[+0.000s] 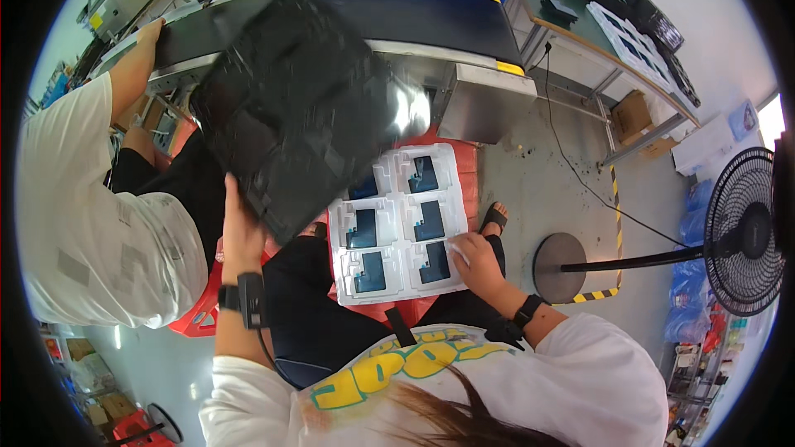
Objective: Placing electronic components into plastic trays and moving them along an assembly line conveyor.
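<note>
A large black plastic tray (286,99), smeared by motion, is held tilted in front of me. My left hand (243,228) grips its near left corner. Below it, a white moulded tray (397,277) rests over a red surface (468,174) between my knees. Its pockets hold several dark flat rectangular panels, among them one near the right edge (434,262) and one at the near left (370,271). The black tray hides the far left of the white one. My right hand (479,263) has curled fingers closed on the white tray's right rim.
A black conveyor belt (431,21) runs across the front, a metal box (489,103) beneath it. Another person (108,223) sits close on my left. A standing fan (749,228) is at the right. Farther right, a table (580,37) carries more trays. A cable (571,161) crosses the floor.
</note>
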`<state>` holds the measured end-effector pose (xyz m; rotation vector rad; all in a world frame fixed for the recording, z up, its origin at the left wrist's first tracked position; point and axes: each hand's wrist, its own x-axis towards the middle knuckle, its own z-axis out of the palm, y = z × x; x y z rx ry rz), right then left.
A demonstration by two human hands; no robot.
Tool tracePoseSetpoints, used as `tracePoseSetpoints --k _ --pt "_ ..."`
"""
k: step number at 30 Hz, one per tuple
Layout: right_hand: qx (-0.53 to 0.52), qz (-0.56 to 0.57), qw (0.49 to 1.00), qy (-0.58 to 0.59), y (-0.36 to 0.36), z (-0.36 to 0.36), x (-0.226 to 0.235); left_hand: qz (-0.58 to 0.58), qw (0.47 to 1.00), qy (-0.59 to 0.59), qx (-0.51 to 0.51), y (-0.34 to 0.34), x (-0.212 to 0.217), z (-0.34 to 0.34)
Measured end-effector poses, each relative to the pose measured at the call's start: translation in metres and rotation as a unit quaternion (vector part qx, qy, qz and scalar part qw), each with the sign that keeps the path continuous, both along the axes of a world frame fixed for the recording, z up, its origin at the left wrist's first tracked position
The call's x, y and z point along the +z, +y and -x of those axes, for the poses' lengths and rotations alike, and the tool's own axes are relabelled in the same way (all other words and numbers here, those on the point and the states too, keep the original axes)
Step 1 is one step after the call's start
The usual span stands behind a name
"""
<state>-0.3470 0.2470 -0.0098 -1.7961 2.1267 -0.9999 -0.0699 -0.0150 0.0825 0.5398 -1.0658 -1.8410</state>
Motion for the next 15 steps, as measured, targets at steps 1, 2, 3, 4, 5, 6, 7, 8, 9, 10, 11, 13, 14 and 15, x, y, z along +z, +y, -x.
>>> tracePoseSetpoints --k 1,2,3,4,5,6,7,8,9,10,11,13,14,15 --pt "0.003 0.001 1.0 -0.005 -0.007 -0.003 0.002 -0.202 0.979 0.026 0.023 -0.01 -0.036 -0.037" --pt "-0.03 0.008 0.994 -0.108 -0.014 -0.006 0.003 -0.204 0.979 0.022 0.018 0.005 -0.041 -0.046" --pt "-0.064 0.018 0.976 -0.208 -0.021 -0.008 0.007 -0.206 0.974 -0.079 0.051 0.02 -0.045 -0.055" --pt "-0.067 0.018 0.975 -0.212 -0.03 -0.011 0.014 -0.205 0.958 -0.181 0.086 0.033 -0.047 -0.065" --pt "-0.073 -0.021 0.906 -0.416 -0.038 -0.016 0.026 -0.204 0.959 -0.181 0.082 0.04 -0.055 -0.077" --pt "-0.074 -0.059 0.794 -0.6 -0.046 -0.018 0.034 -0.201 0.945 -0.255 0.047 0.043 -0.066 -0.091" --pt "-0.077 -0.06 0.794 -0.6 -0.054 -0.02 0.035 -0.2 0.923 -0.327 0.015 0.044 -0.073 -0.099" --pt "-0.05 -0.101 0.766 -0.633 -0.06 -0.019 0.034 -0.151 0.913 -0.378 0.019 0.054 -0.045 -0.079" --pt "-0.023 -0.141 0.734 -0.664 -0.065 -0.018 0.033 -0.152 0.913 -0.378 0.012 0.048 -0.055 -0.078" --pt "-0.02 -0.143 0.733 -0.664 -0.072 -0.025 0.05 -0.126 0.912 -0.39 -0.008 0.042 -0.068 -0.083" --pt "-0.018 -0.144 0.735 -0.663 -0.073 -0.024 0.046 -0.098 0.911 -0.4 -0.029 0.037 -0.074 -0.081" --pt "-0.075 -0.106 0.812 -0.569 -0.074 -0.016 0.019 -0.091 0.919 -0.383 -0.027 0.037 -0.084 -0.059" --pt "-0.12 -0.019 0.804 -0.582 -0.074 -0.018 0.01 -0.084 0.927 -0.364 -0.017 0.043 -0.088 -0.052" --pt "-0.116 -0.019 0.808 -0.577 -0.074 -0.011 0.005 -0.075 0.938 -0.335 -0.034 0.045 -0.103 -0.047"
